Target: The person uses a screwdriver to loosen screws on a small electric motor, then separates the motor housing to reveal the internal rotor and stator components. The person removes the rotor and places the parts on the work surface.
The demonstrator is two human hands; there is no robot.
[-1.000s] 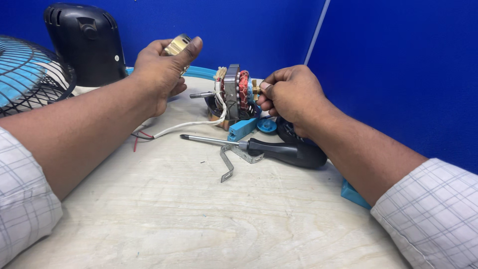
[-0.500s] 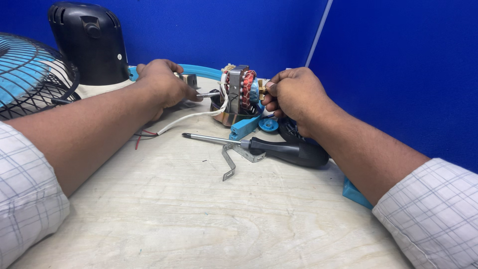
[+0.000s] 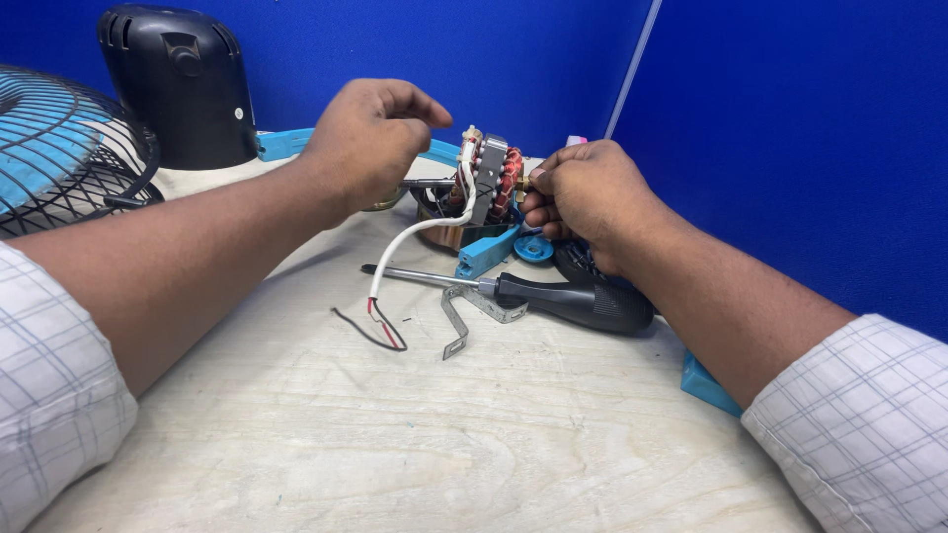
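Sitting on a pale wooden tabletop point(image 3: 395, 434) against blue partition walls point(image 3: 790, 148): small motor core point(image 3: 489, 183), upright between both hands. Pinching its right-end shaft with right hand point(image 3: 583, 197), fingers pressed together, nearer. Hovering at its left with left hand point(image 3: 370, 138), fingers curled, apparently holding nothing.

The near half of the worktop point(image 3: 415, 444) lies bare. Toward the middle, a screwdriver point(image 3: 553, 294), bent metal bracket point(image 3: 464, 318) and loose white cable point(image 3: 395, 281) crowd the fan motor point(image 3: 486, 188). A black housing point(image 3: 183, 84) and fan grille point(image 3: 59, 148) block the far left corner; blue partitions point(image 3: 790, 128) close the far and right edges.
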